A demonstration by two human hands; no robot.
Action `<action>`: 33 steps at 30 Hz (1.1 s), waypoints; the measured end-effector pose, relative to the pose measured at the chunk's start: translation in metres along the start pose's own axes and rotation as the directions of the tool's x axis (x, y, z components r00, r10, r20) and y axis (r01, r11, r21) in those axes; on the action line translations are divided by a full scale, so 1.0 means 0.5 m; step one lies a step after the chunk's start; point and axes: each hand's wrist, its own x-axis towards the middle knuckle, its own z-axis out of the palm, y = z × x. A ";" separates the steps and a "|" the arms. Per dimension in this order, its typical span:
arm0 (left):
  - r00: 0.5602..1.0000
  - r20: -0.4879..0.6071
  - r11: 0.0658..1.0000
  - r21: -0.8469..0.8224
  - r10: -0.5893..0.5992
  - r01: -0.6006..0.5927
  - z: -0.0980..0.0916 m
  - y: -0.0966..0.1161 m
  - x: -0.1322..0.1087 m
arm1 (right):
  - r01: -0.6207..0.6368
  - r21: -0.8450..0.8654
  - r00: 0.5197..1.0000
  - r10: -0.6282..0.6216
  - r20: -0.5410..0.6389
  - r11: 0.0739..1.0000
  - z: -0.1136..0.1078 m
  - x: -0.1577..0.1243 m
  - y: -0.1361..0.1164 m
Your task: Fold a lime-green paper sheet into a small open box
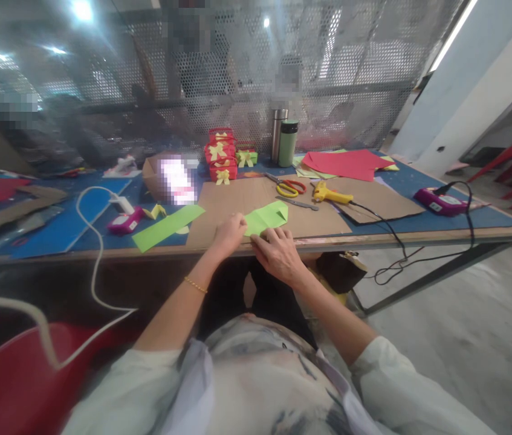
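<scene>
My pale patterned top (265,386), then folded lime-green paper (265,219) on brown cardboard (217,199).
My left hand (231,234), nearly closed, pinches its left end; right hand (280,252), half-curled, grips its near edge.

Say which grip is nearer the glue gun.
Right. The right grip, touching the folded green paper, is left of the glue gun; the left grip is farther left.

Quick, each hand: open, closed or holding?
Left hand: curled at left end of folded paper; grip unclear.
Right hand: bent over the paper's near edge; grip unclear.
</scene>
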 end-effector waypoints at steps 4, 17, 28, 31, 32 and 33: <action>1.000 -0.022 1.000 0.023 -0.001 0.001 0.008 -0.003 0.003 | -0.010 0.012 1.000 0.009 0.006 1.000 0.000 0.000 0.000; 0.999 -0.019 1.000 -0.010 -0.029 0.029 0.005 -0.001 0.001 | -0.002 -0.002 1.000 0.002 -0.024 1.000 0.001 0.000 -0.001; 1.000 -0.028 0.997 0.073 0.013 -0.011 0.010 0.000 0.000 | -0.011 -0.031 1.000 0.011 0.008 0.999 -0.001 0.000 -0.005; 0.997 -0.058 0.976 0.217 0.041 -0.028 0.011 0.003 -0.006 | -0.015 -0.035 1.000 0.015 0.017 0.999 -0.002 0.000 -0.006; 0.995 -0.070 0.959 0.279 0.067 -0.045 0.011 0.005 -0.011 | -0.014 -0.037 1.000 0.015 0.017 0.999 -0.002 0.001 -0.006; 0.991 -0.082 0.937 0.342 0.107 -0.073 0.010 0.007 -0.017 | -0.013 -0.038 1.000 0.013 0.016 0.999 -0.003 0.001 -0.006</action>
